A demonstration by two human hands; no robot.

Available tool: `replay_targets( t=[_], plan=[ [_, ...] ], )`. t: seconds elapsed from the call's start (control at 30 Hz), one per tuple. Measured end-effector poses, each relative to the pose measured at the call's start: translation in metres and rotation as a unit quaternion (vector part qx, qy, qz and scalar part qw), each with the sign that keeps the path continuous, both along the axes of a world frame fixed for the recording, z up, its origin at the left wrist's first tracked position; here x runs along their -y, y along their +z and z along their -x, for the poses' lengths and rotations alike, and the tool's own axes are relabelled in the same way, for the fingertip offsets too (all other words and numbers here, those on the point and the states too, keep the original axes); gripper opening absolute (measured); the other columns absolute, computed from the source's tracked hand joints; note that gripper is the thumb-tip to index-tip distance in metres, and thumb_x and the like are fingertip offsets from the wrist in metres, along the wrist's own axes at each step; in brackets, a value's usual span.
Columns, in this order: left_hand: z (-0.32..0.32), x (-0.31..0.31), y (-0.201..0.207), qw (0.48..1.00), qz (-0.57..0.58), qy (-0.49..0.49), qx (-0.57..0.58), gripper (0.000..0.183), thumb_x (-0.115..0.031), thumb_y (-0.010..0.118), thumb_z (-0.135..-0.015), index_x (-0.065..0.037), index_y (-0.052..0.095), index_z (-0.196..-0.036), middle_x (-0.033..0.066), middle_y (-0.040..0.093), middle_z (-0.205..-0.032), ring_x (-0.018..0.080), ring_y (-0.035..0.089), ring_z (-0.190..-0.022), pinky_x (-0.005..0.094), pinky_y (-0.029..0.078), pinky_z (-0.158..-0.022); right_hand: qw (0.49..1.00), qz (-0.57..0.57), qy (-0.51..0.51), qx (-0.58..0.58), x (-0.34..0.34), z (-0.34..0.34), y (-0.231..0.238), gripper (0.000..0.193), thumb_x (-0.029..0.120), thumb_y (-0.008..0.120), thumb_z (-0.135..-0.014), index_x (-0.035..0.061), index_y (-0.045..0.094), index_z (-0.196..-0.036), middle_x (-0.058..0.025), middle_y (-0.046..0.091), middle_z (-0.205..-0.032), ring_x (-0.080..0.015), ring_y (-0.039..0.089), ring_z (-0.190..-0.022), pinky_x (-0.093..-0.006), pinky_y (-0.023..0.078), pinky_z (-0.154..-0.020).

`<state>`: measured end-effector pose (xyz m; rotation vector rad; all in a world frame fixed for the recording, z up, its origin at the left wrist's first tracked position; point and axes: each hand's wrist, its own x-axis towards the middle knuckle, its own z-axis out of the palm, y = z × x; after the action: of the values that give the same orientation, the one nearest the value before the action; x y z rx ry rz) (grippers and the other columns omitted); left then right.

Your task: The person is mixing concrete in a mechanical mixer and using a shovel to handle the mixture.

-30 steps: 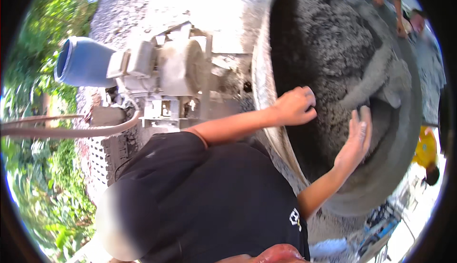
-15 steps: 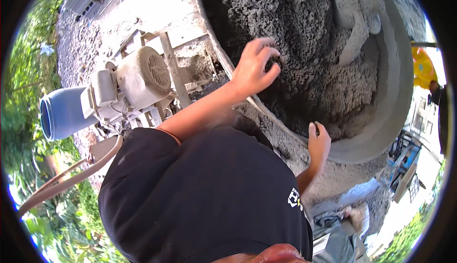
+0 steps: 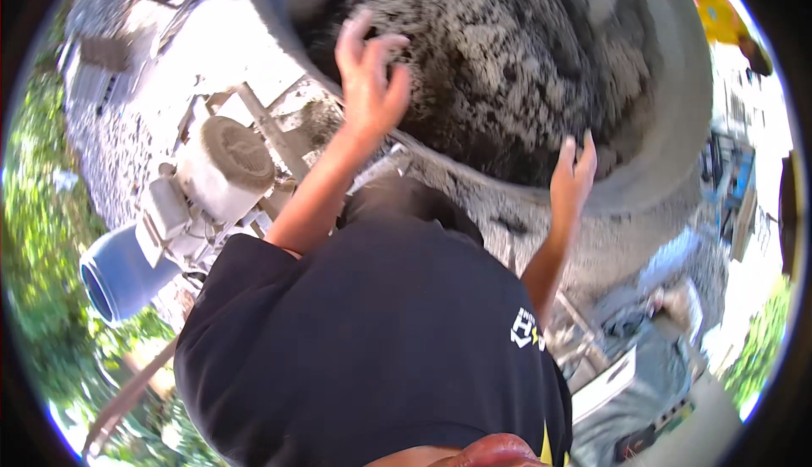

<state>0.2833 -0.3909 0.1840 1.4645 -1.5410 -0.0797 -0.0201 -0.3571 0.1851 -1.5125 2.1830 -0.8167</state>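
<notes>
A large round grey drum (image 3: 681, 120), like a cement mixer's, stands in front of me. Lumpy grey mortar mix (image 3: 499, 52) fills much of it, darker toward the left and near side. My left hand (image 3: 372, 86) is over the drum's left rim, fingers spread and slightly curled, holding nothing. At the near rim, farther right, my right hand (image 3: 573, 171) has its fingers pointing up and apart, with nothing seen in it. Whether either hand touches the rim or the mix I cannot tell. Both hands are somewhat blurred.
A dusty motor (image 3: 227, 167) on a frame sits left of the drum, beside a blue barrel (image 3: 127, 274). Hollow blocks (image 3: 97, 74) lie at the far left. Someone in yellow (image 3: 715, 10) is at the far right. Sacks and sheeting (image 3: 651, 361) lie at the lower right.
In the view, the drum and motor have shifted as my head turned. My left hand appears farther up and left, with fingers spread wider; my right hand appears higher, its fingers straighter.
</notes>
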Motion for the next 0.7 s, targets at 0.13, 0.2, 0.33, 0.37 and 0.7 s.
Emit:
replay_targets(
  t=[0.13,0.2,0.33,0.37,0.7],
  plan=[
    [-0.002,0.003,-0.001,0.999,0.034,-0.013,0.014,0.024,-0.002,0.054,-0.076,-0.006,0.066,-0.097,0.0181,0.042,-0.131,0.0297,0.043,-0.118,0.0369,0.033,-0.1,0.995,0.051,-0.04,0.078,0.0,0.003,0.003,0.052,0.034,0.05,-0.093,-0.0011,0.044,-0.131,-0.0211,0.044,-0.134,-0.0338,0.043,-0.124,-0.0397,0.033,-0.103],
    [-0.002,0.006,-0.005,0.999,0.016,-0.029,0.002,0.024,-0.004,0.056,-0.076,-0.008,0.065,-0.098,0.019,0.04,-0.133,0.0327,0.039,-0.121,0.0394,0.03,-0.102,0.994,0.056,-0.034,0.089,0.003,0.007,0.002,0.053,0.037,0.05,-0.093,-0.0005,0.044,-0.131,-0.0204,0.043,-0.135,-0.0335,0.042,-0.125,-0.0417,0.033,-0.103],
    [0.01,0.004,0.003,1.0,0.013,-0.022,0.018,0.021,-0.01,0.055,-0.079,-0.009,0.067,-0.097,0.0164,0.045,-0.13,0.0287,0.045,-0.115,0.0349,0.038,-0.092,0.997,0.05,-0.022,0.06,0.0,0.011,0.001,0.053,0.038,0.05,-0.093,0.0033,0.043,-0.133,-0.0195,0.036,-0.14,-0.034,0.032,-0.131,-0.0444,0.034,-0.102],
    [0.011,0.002,0.007,0.999,0.019,-0.02,0.022,0.022,-0.015,0.055,-0.081,-0.009,0.067,-0.098,0.0172,0.049,-0.126,0.03,0.048,-0.114,0.0356,0.04,-0.092,0.996,0.048,-0.02,0.066,-0.003,0.01,0.001,0.053,0.038,0.05,-0.093,0.0033,0.043,-0.133,-0.0195,0.036,-0.14,-0.034,0.032,-0.131,-0.0444,0.034,-0.102],
    [0.008,0.006,-0.001,0.998,-0.057,-0.017,-0.02,0.014,-0.004,0.055,-0.077,-0.003,0.063,-0.088,0.0212,0.051,-0.122,0.0345,0.051,-0.109,0.037,0.043,-0.086,0.984,-0.151,0.078,0.051,-0.007,0.001,0.014,0.042,0.039,0.056,-0.089,0.0082,0.06,-0.117,-0.0162,0.062,-0.114,-0.0287,0.059,-0.105,-0.0387,0.045,-0.088]
  ],
)
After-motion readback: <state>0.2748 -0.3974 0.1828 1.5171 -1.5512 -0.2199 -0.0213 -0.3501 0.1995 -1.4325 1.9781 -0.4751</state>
